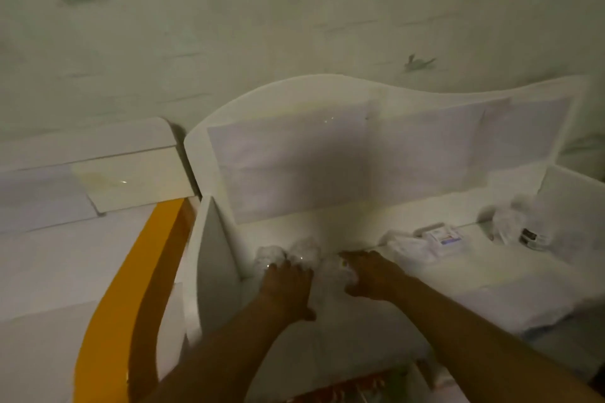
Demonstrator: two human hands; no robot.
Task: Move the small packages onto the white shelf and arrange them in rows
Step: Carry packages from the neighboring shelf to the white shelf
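Wallpapered wall (229, 26), printed with faint bird figures, fills the field above both hands. White shelf (474, 285), with curved back panel (360, 154) directly beyond the fingertips and one upright side panel (216, 258) just left of the left hand. One yellow band (131, 288) curves down the furniture further left. Two bare forearms reach in from below. Left hand (288, 285) rests palm-down, fingers curled over crinkly small packages (288, 253) bunched against the back panel; their number cannot be told. Right hand (370, 275) lies just beside, fingers spread at the same bunch; whether it grips any package cannot be told. Right of the right hand: one flat labelled box (442, 234), then one clear wrapped bundle (514, 226), well apart from both hands.
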